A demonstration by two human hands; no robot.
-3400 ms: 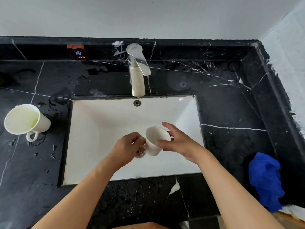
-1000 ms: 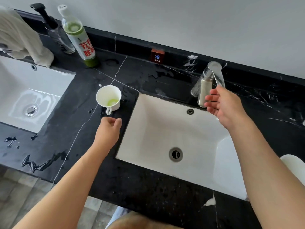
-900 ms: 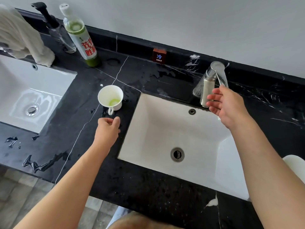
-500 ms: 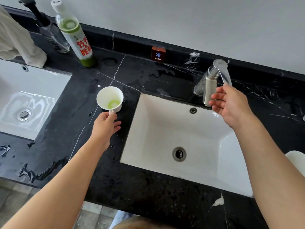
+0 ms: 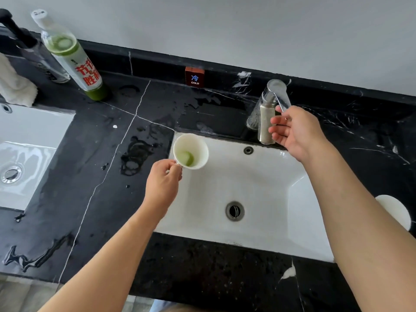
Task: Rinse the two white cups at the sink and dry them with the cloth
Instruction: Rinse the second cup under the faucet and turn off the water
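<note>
Left hand now clamped on handle of cup, lifted off bench to sink left rim; green dregs inside. Right hand loosely curled at faucet lever. Second-cup rinse starting.

Plain grey wall behind wet black marble countertop — second white basin far left, tiled floor below.

You get bright, even daylight with soft shadows, sheen on the wet black countertop, glare in the left basin, and wide-angle bending at the edges; focus stays sharp.
</note>
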